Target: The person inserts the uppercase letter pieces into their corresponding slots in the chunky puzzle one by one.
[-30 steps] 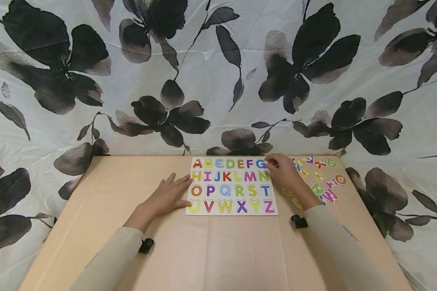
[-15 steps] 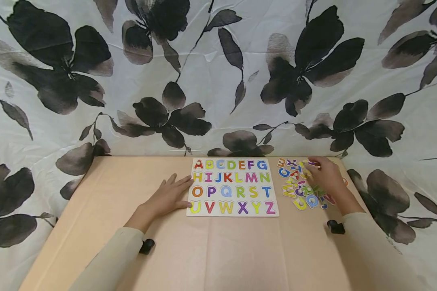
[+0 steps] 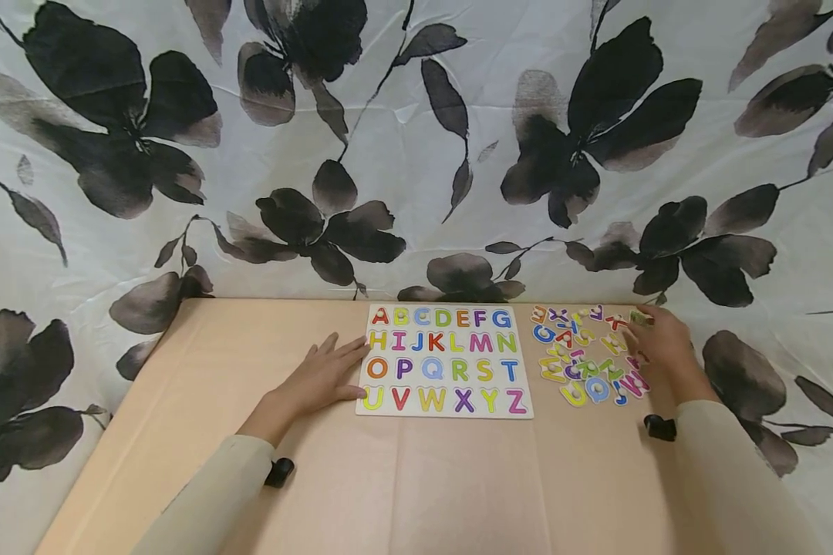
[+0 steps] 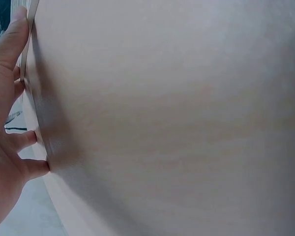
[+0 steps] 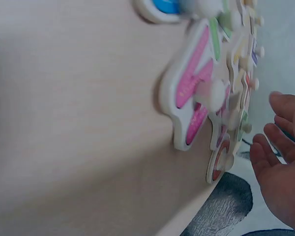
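A white alphabet puzzle board (image 3: 444, 417) with rows of coloured letters lies flat at the table's far side. My left hand (image 3: 310, 379) is spread at its left side, fingertips and thumb at the edge; the left wrist view shows the thumb (image 4: 12, 39) along that edge. Right of the board lies a loose pile of knobbed letter pieces (image 3: 597, 389). My right hand (image 3: 659, 339) hovers at the pile's far right, by a green letter piece (image 3: 640, 317). In the right wrist view its fingers (image 5: 280, 142) are loosely bent, apart from the knobs, with nothing between them.
The table (image 3: 389, 486) has a light tan cover. A floral cloth (image 3: 458, 154) hangs behind its far edge. A pink letter piece (image 5: 194, 88) with a white knob lies near the right wrist camera, other pieces beyond it.
My right hand has moved from the board's upper right corner across to the far right of the letter pile. The left hand stays at the board's left edge.
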Action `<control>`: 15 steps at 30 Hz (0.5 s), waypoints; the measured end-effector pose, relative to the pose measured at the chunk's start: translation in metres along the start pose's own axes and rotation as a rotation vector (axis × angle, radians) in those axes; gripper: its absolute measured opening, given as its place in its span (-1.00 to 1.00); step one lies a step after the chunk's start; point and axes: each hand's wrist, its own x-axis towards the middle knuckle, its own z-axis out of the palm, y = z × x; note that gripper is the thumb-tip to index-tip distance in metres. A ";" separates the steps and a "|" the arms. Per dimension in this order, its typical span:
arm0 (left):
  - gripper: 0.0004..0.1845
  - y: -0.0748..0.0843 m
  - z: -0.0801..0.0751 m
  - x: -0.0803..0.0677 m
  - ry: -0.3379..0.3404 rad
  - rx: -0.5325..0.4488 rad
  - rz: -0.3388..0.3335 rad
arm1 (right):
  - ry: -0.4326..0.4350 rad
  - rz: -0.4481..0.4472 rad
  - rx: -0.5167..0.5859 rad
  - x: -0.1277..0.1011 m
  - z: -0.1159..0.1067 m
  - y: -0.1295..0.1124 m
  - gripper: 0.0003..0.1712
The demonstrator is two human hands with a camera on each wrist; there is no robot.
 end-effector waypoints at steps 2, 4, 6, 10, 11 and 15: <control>-0.03 0.000 0.001 -0.001 -0.001 -0.004 0.001 | -0.035 0.046 -0.003 0.003 -0.002 0.002 -0.20; -0.04 0.001 0.001 -0.001 -0.002 -0.005 0.000 | -0.058 0.061 0.002 0.006 -0.002 0.004 -0.18; -0.04 0.001 0.001 -0.001 -0.001 -0.002 0.000 | -0.070 0.048 -0.001 0.009 -0.001 0.007 -0.18; -0.05 0.001 0.001 -0.001 -0.001 -0.001 0.003 | -0.057 -0.002 -0.035 0.014 0.002 0.013 -0.24; -0.05 0.001 0.000 -0.001 -0.002 0.000 0.004 | -0.049 -0.012 -0.041 0.015 0.004 0.014 -0.25; -0.05 0.001 -0.002 -0.001 -0.004 0.007 -0.001 | -0.010 -0.022 -0.029 0.016 0.008 0.014 -0.34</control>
